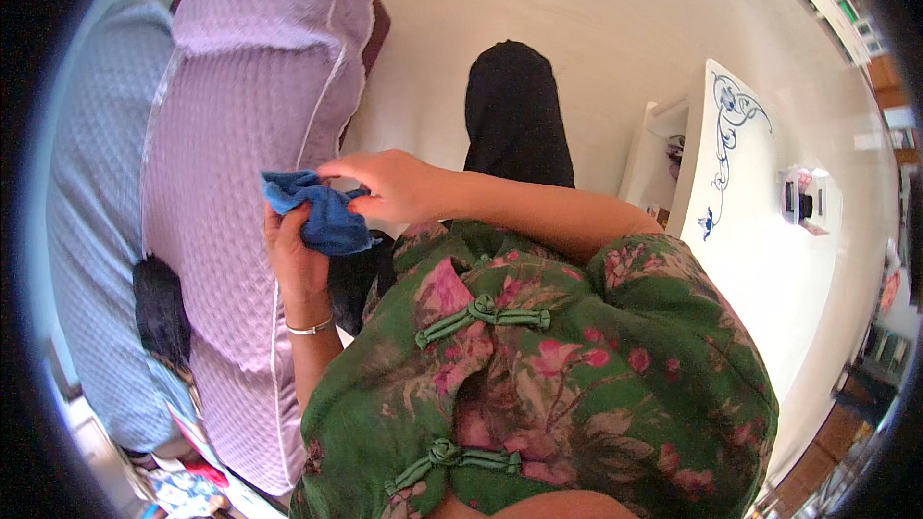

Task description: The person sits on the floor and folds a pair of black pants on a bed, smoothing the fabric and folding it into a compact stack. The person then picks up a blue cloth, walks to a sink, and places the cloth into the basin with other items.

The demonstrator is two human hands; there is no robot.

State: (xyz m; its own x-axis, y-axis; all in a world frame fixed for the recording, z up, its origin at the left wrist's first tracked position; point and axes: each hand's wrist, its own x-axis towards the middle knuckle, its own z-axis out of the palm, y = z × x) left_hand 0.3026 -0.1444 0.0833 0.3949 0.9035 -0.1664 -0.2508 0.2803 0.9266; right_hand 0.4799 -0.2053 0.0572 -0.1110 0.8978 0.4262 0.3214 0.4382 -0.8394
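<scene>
A bunched blue cloth is held between my two hands, in front of the sofa's edge. My left hand, with a silver bangle at the wrist, grips the cloth from below, its thumb pressed on the fabric. From the right, my right hand reaches over to the cloth's upper right side, fingers and thumb around its edge. Part of the right fingers is hidden behind the cloth.
A sofa with a quilted lilac cover and a blue backrest cover runs along the left. A dark item lies on it. At the right stands a white table with a blue floral pattern, a clear container on top.
</scene>
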